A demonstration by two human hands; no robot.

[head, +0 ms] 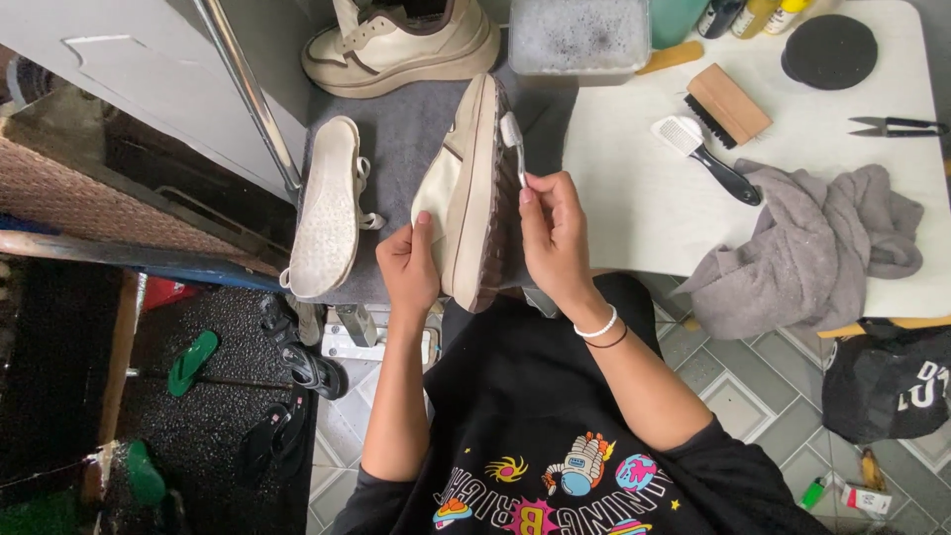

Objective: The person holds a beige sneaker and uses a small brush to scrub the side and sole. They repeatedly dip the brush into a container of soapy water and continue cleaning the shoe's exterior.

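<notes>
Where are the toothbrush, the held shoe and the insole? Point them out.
toothbrush (511, 132): head view, on its bristle head.
held shoe (474, 188): head view, on its sole edge.
insole (325, 208): head view, on its middle.

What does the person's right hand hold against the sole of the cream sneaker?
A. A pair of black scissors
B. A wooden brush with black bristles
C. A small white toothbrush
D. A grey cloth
C: the right hand pinches a small white toothbrush whose head lies on the edge of the sole of the cream sneaker, while the left hand steadies that shoe on its side.
</notes>
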